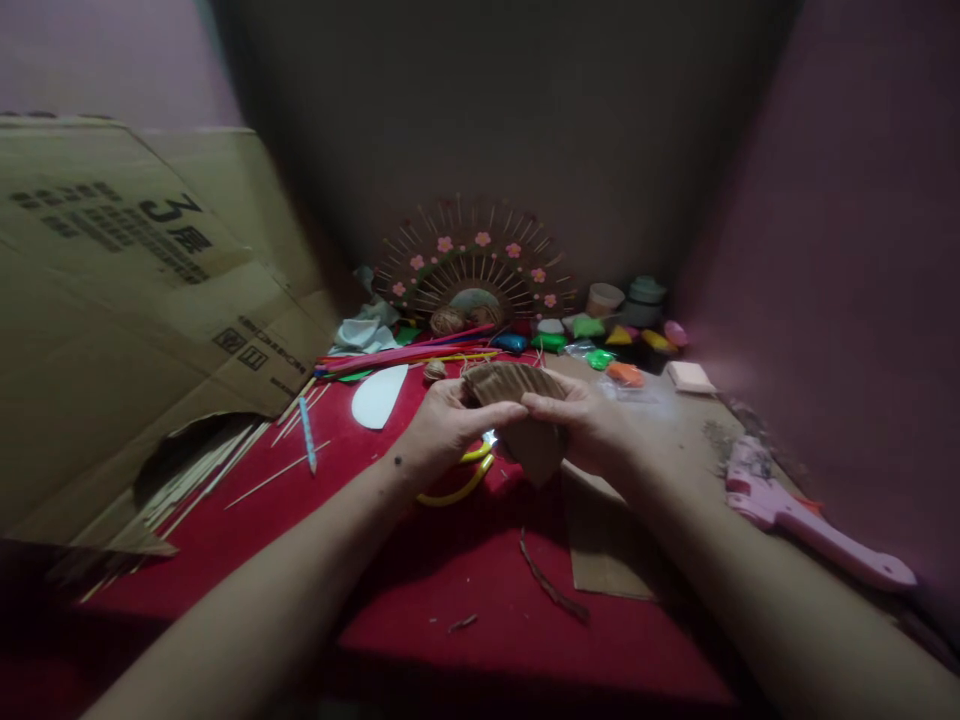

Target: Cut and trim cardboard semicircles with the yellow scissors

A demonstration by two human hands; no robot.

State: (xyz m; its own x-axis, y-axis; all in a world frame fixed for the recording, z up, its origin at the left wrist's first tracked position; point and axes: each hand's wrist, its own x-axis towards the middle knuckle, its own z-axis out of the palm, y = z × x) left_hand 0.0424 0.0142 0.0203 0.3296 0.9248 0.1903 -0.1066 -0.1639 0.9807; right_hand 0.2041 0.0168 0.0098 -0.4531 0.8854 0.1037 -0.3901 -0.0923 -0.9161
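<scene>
Between both hands is a curved piece of cardboard (517,385) with its ridged, corrugated side showing along the top. My left hand (457,410) grips its left edge, thumb across the front. My right hand (581,410) pinches the right side, and the two thumb tips nearly meet. Just below lie yellow-handled scissors (457,490), partly hidden by my left hand and the cardboard. To the left rests a white paper half-circle (380,397). A flat cardboard sheet (607,540) lies under my right forearm, and a torn brown strip (551,580) curls on the red cloth.
A large cardboard box (150,330) leans in from the left, with thin sticks (202,470) and a blue pencil (308,435) beside it. A pink glue gun (810,520) lies right. Behind stand a flower-trimmed stick fan (480,262), pipe cleaners (405,350) and colourful clay packets (589,327).
</scene>
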